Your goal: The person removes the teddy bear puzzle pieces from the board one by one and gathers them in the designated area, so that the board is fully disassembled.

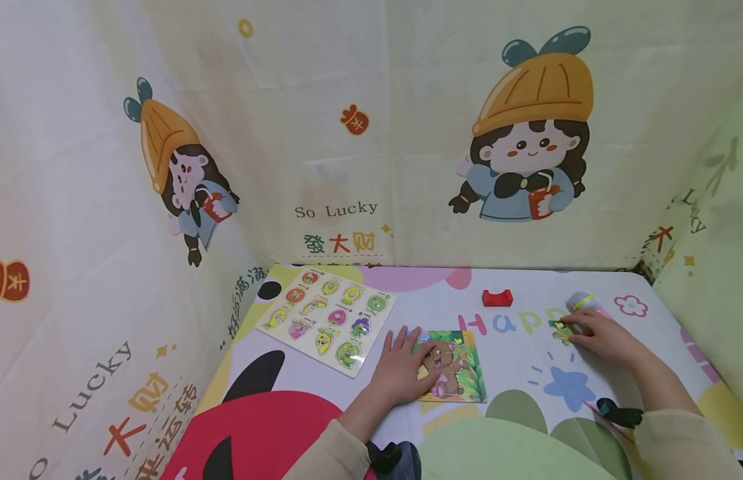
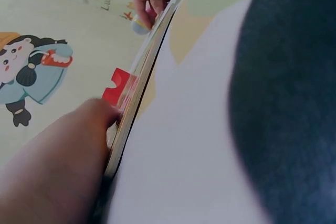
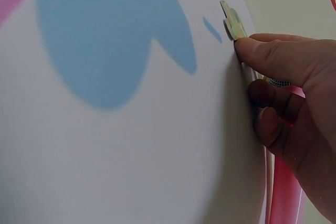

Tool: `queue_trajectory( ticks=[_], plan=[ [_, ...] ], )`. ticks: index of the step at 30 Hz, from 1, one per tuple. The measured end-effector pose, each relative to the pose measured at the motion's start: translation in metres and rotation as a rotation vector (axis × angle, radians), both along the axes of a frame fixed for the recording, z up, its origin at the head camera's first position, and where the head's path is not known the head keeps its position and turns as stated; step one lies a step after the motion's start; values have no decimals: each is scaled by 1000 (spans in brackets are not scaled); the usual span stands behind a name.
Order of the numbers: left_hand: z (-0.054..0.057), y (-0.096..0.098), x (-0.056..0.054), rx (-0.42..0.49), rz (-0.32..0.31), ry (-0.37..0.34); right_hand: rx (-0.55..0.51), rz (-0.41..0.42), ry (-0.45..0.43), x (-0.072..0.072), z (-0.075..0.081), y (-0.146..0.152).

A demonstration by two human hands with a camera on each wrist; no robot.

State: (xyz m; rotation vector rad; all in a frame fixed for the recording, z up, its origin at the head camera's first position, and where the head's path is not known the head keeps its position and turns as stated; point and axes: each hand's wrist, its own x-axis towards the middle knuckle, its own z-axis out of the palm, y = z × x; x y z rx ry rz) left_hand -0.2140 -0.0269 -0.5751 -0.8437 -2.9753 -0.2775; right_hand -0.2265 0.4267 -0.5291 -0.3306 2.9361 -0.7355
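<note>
My right hand [image 1: 605, 337] pinches a small puzzle piece [image 1: 561, 331] between thumb and fingertips, just above the tabletop. In the right wrist view this puzzle piece [image 3: 234, 22] is seen nearly edge-on, green and yellowish. Fingers spread, my left hand [image 1: 403, 370] rests on the left side of a jigsaw puzzle [image 1: 461, 363] with a brown animal among green leaves. Part of the picture is hidden beneath that hand. Close behind the right hand lies a toy microphone [image 1: 581, 301] with a grey head, yellow band and pink handle [image 3: 286, 192].
To the left lies a cream board [image 1: 329, 320] with several fruit and vegetable pictures. A red notched block [image 1: 497, 298] stands toward the back, between the puzzle and the microphone. Patterned cloth walls [image 1: 407, 160] enclose the table's back and sides.
</note>
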Motion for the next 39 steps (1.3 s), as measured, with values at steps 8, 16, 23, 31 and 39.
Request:
queue_trajectory(
  ticks=[8,16,23,31,39],
  plan=[
    [5,-8,-2,1,-9,-19,21,12,34,0,-4,-1],
    [5,-10,-1,-35,-9,12,63,22,79,3,11,-17],
    [1,-10,-2,-35,8,-9,80,47,75,-1,35,-66],
    [4,-8,-1,-47,9,-14,-1,133,26,-1,45,-139],
    [5,-8,-1,-39,13,-12,-54,162,-26,-10,30,-191]
  ],
)
